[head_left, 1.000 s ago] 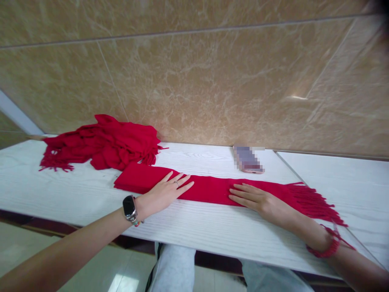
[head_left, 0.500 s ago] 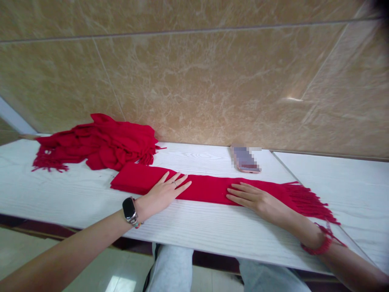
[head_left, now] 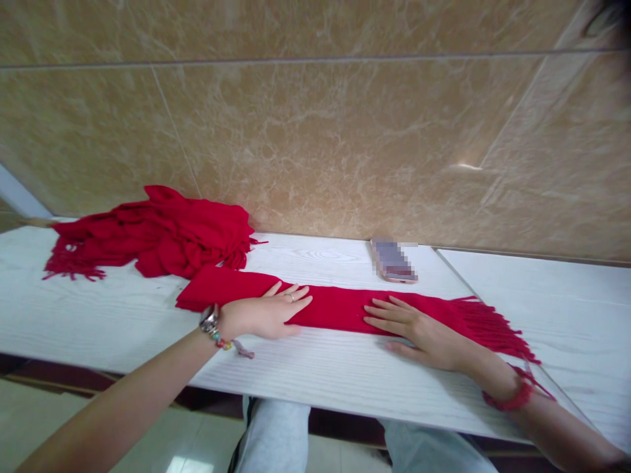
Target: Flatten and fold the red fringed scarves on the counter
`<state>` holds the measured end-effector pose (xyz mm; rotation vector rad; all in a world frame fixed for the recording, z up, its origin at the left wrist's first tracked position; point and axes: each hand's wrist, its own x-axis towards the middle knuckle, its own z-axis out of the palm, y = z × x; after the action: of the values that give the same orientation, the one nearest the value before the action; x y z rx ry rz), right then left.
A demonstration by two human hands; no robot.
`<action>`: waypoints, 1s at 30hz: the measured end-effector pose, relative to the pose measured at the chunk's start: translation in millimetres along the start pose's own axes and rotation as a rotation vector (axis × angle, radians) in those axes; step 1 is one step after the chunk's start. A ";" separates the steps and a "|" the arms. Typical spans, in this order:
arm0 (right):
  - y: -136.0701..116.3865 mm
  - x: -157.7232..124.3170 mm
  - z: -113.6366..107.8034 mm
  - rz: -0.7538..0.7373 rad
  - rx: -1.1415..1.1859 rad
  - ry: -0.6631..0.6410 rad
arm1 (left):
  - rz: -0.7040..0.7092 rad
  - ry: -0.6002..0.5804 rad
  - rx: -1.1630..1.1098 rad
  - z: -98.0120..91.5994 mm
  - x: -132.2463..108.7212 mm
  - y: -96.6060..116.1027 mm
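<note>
A long red scarf [head_left: 340,305] lies flat along the white table [head_left: 320,368], folded into a narrow strip, with a fringe at its right end. My left hand [head_left: 263,312] rests on the scarf left of centre, turned onto its edge with fingers stretched out. My right hand [head_left: 414,322] lies flat on the scarf to the right, fingers spread, thumb on the table. Both hands hold nothing.
A heap of red fringed scarves [head_left: 158,240] lies at the back left against the marbled wall. A pink phone [head_left: 393,259] sits by the wall behind the scarf. A seam [head_left: 468,289] divides the table from another white table on the right.
My left hand has rolled from palm-down onto its edge, so the watch face has turned out of sight. My right hand has shifted slightly left along the scarf.
</note>
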<state>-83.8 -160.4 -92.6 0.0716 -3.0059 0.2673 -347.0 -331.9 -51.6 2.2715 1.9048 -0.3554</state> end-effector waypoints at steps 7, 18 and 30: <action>-1.1 -4.1 -1.8 0.049 -0.019 -0.034 | -0.063 0.362 0.040 37.0 24.0 15.7; 12.5 -66.0 2.4 0.241 -0.216 -0.062 | -0.041 0.469 0.004 44.7 25.7 12.3; -36.4 34.6 0.4 0.455 -0.214 0.048 | -0.031 0.540 0.061 49.3 29.1 9.3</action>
<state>-116.0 -197.6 -82.3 -0.6320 -2.9432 -0.0158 -337.0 -319.2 -107.4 2.5700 2.1836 0.2303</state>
